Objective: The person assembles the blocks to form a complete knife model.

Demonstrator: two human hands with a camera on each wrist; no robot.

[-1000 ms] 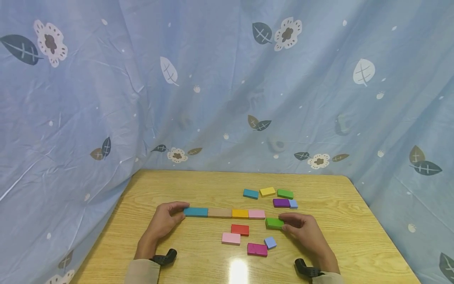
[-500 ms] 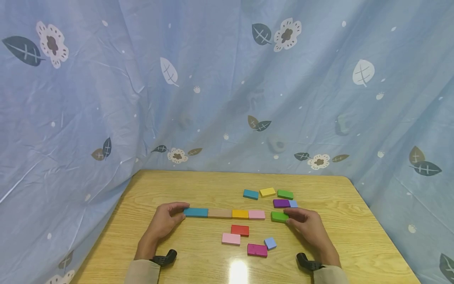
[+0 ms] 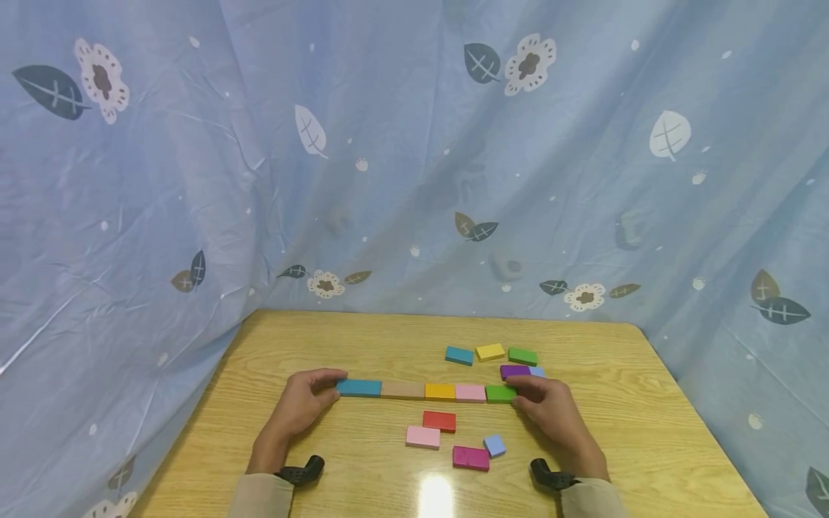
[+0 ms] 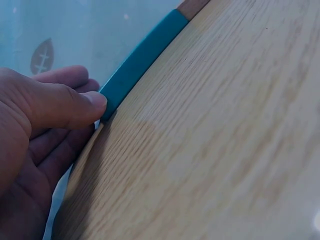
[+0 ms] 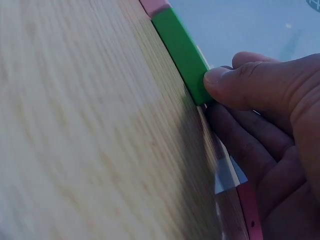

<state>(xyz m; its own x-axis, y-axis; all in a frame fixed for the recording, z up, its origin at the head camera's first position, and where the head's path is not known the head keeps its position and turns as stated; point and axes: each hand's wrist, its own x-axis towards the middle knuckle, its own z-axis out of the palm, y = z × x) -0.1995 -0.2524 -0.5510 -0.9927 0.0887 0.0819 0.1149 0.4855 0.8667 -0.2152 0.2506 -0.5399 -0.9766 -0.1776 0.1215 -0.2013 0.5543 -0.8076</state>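
A straight row of flat blocks lies on the table, end to end. From left to right come a long blue block (image 3: 359, 388), a plain wood block (image 3: 403, 390), an orange block (image 3: 440, 392), a pink block (image 3: 470, 393) and a green block (image 3: 499, 393). My left hand (image 3: 303, 406) pinches the outer end of the blue block between thumb and fingers. At the other end, my right hand (image 3: 550, 414) pinches the green block, its thumb (image 5: 217, 80) on the near side. The green block meets the pink one in the right wrist view.
Behind the row lie a small blue block (image 3: 459, 355), a yellow block (image 3: 490, 352), another green block (image 3: 522, 356) and a purple block (image 3: 514, 372). In front are a red block (image 3: 439, 421), a second pink block (image 3: 423, 437), a magenta block (image 3: 470, 458) and a light blue block (image 3: 495, 446).
My right hand has carried the green block from in front of the row, back and slightly right, then left against the pink block. My left hand has stayed at the blue block.
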